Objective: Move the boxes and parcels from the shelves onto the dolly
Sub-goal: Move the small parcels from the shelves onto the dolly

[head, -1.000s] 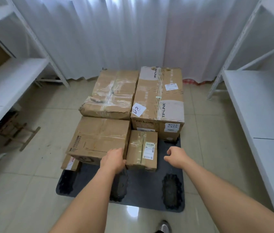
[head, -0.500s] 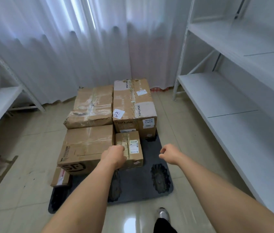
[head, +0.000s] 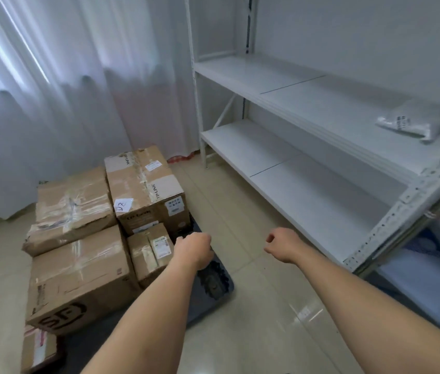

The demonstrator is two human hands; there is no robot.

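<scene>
Head view has swung right off the dolly (head: 213, 286); both hands, left (head: 194, 248) and right (head: 281, 248), loosely curled, hold nothing; white parcel (head: 413, 121) waits upper right.

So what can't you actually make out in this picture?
- Dolly in the head view: mostly hidden under boxes and the left hand.
- Label print on the white parcel on the shelf: too small and blurred.
- Small box at bottom left: cut off by the frame edge.

We see our left hand (head: 194, 251) and right hand (head: 281, 248) loosely curled, holding nothing, beside cardboard boxes (head: 78, 271) on the dolly (head: 213, 284); a white parcel (head: 413, 121) lies on the shelf (head: 308, 103).
</scene>
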